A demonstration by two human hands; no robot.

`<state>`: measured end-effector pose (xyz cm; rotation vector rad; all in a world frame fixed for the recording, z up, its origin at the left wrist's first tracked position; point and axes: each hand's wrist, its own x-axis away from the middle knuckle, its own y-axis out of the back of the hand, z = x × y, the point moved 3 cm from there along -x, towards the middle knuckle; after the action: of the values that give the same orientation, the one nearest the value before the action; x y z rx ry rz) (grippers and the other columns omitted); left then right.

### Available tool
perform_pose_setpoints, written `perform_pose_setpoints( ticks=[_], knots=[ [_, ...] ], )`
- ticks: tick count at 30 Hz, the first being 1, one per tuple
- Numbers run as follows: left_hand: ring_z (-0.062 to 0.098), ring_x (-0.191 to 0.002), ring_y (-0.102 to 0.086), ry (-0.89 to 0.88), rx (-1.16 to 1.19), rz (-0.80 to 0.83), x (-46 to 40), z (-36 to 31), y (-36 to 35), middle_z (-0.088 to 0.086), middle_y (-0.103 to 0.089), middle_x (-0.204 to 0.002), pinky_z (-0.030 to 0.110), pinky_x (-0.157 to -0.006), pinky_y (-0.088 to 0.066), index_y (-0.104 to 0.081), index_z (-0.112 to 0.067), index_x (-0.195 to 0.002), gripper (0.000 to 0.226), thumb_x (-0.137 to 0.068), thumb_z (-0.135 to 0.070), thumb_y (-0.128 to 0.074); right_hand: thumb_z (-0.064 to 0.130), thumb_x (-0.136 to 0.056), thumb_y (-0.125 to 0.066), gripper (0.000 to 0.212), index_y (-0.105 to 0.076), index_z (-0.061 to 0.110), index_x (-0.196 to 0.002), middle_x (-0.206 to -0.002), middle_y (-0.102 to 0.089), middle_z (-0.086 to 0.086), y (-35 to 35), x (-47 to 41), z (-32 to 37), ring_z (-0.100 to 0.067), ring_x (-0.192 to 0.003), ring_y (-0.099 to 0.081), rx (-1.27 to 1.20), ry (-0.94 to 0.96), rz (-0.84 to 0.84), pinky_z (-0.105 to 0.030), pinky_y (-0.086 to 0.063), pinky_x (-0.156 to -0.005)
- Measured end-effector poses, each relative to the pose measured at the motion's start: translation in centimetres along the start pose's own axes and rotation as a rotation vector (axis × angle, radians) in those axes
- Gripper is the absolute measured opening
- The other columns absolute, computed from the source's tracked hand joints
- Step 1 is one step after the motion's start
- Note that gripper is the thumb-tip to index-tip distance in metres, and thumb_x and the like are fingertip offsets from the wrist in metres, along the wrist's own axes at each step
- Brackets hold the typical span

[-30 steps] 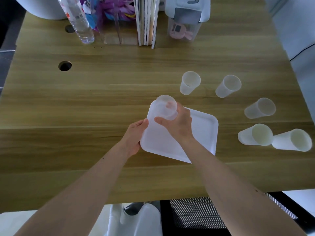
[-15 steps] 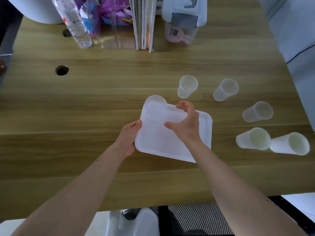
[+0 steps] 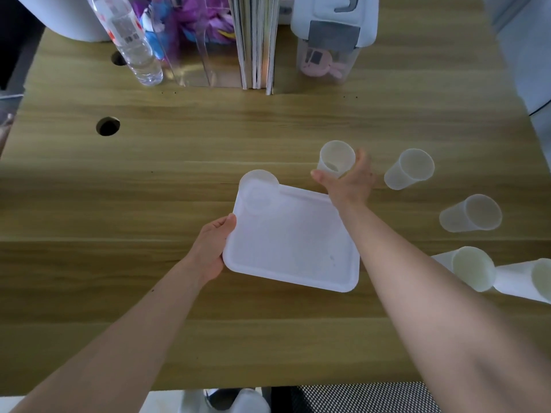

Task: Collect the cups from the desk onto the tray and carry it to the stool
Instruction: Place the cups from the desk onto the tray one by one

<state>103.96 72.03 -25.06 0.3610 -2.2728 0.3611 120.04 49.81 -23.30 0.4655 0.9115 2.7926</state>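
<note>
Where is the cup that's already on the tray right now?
The cup stands upright in the tray's far left corner, just beyond the left hand.

One translucent cup (image 3: pixel 258 189) stands upright in the white tray's (image 3: pixel 293 251) far-left corner; five more (image 3: pixel 410 169) stand beside it.

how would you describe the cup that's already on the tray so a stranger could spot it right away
Find the white tray in the middle of the wooden desk, held at its left edge by the left hand. The cup stands upright in the tray's far left corner. It is the only cup on the tray; the others sit on the desk to the right.
</note>
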Motion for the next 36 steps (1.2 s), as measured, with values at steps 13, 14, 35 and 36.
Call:
perform_pose_setpoints(
  ticks=[13, 14, 35, 36],
  knots=[
    [0.025, -0.106, -0.071, -0.022, -0.017, -0.023, 0.3, -1.0, -2.3, 0.006, -0.076, -0.111, 0.045, -0.092, -0.054, -0.071, -0.013, -0.112, 0.033, -0.104, -0.028, -0.043, 0.040, -0.065, -0.083, 0.061, -0.053, 0.018, -0.113, -0.110, -0.058, 0.006, 3.2, 3.0, 1.2, -0.028, -0.113, -0.052, -0.077, 0.146, 0.000, -0.042, -0.045, -0.095],
    [0.026, -0.105, -0.071, -0.020, -0.020, -0.034, 0.3, -1.1, -2.6, 0.006, -0.076, -0.111, 0.046, -0.092, -0.054, -0.071, -0.013, -0.110, 0.032, -0.104, -0.028, -0.043, 0.039, -0.065, -0.084, 0.059, -0.054, 0.019, -0.112, -0.111, -0.058, 0.006, 3.4, 3.6, 1.2, -0.027, -0.113, -0.052, -0.089, 0.153, 0.017, -0.038, -0.045, -0.093],
    [0.028, -0.105, -0.070, -0.013, -0.049, -0.075, 1.2, -0.8, -4.9, 0.008, -0.073, -0.115, 0.048, -0.095, -0.053, -0.067, -0.010, -0.118, 0.034, -0.103, -0.030, -0.044, 0.028, -0.056, -0.093, 0.089, -0.045, 0.032, -0.130, -0.118, -0.051, 0.018, 5.3, 7.6, -2.0, -0.013, -0.128, -0.042, -0.120, 0.120, 0.148, -0.026, -0.038, -0.100],
    [0.028, -0.106, -0.069, -0.011, -0.043, -0.086, 1.1, -0.9, -4.9, 0.008, -0.073, -0.116, 0.049, -0.095, -0.053, -0.067, -0.010, -0.119, 0.034, -0.103, -0.030, -0.044, 0.027, -0.056, -0.093, 0.088, -0.044, 0.035, -0.129, -0.120, -0.053, 0.016, 5.6, 7.4, -2.3, -0.013, -0.129, -0.043, -0.134, 0.118, 0.142, -0.027, -0.039, -0.100]
  ],
)
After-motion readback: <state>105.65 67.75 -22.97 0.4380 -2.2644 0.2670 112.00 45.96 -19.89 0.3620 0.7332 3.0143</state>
